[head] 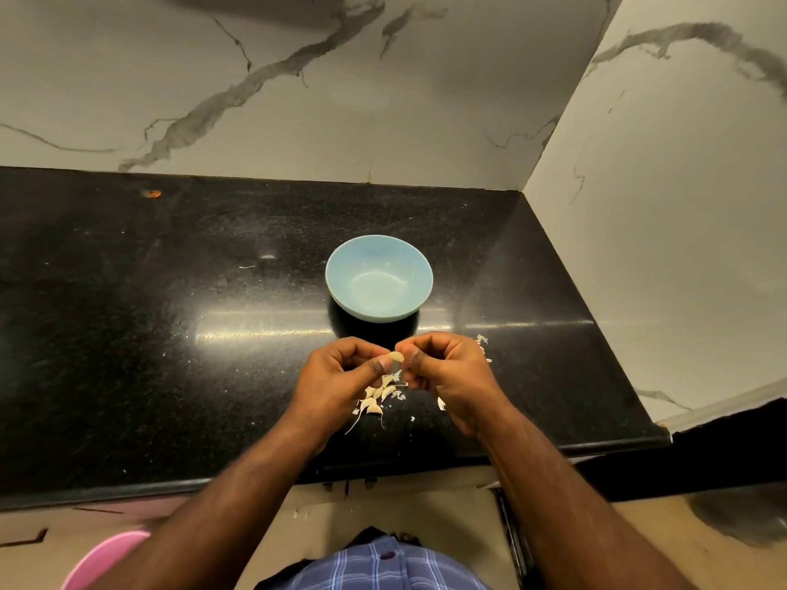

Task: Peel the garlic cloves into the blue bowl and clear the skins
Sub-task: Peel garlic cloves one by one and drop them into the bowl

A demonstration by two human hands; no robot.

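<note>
A pale garlic clove (pixel 396 356) is pinched between my left hand (pixel 340 376) and my right hand (pixel 447 372), just above the black counter. Both hands have fingers curled around it, thumbs meeting at the clove. Below the hands lie several unpeeled cloves (pixel 374 402) and loose skins (pixel 441 404) on the counter. The blue bowl (pixel 379 249) stands behind the hands, upright, with nothing visible inside.
More skin bits (pixel 483 344) lie right of my right hand. The black counter (pixel 170 313) ends at marble walls behind and to the right. A pink container (pixel 100 559) shows on the floor at lower left, beneath the counter's front edge.
</note>
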